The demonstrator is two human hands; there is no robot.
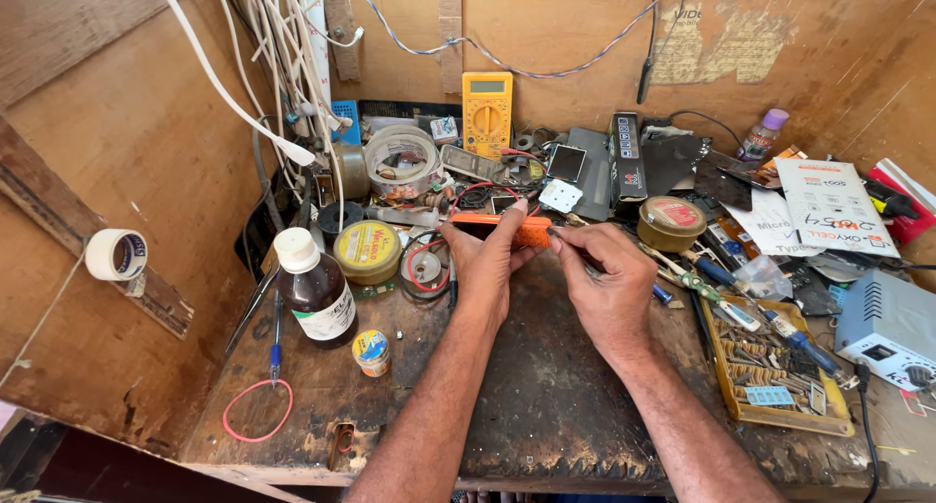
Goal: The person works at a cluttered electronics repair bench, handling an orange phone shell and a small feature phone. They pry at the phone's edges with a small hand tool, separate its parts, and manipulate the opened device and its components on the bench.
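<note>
From the head view, the forearms come in nearest the camera, over the dark, scarred front of the table (546,415). The left hand (483,259) is closed around the near end of a flat orange device (517,230), which lies just off the table surface at mid-bench, fingers wrapped over its top edge. The right hand (609,279) is pinched shut on a thin metal tool (575,250), whose tip meets the right end of the orange device; whether it is tweezers or a probe is too small to tell.

To the left stand a brown bottle with a white cap (312,289), a small round pot (371,352) just beside it, a yellow tin (367,250) behind, and a red rubber band (258,410) near the table's front corner. A yellow multimeter (487,113) leans against the back wall, with a roll of tape (402,162) to its left. On the right sit a yellow tray of small parts (770,367) and a grey power unit (887,328).

The risks, as I judge them: the tool tip could slip off the device's edge and scratch it or jab the left fingers, since the grip sits close to the working point. The clutter is tight, so a sweep of the left elbow could tip the bottle, and any tiny part that drops would be hard to find among the scraps.
</note>
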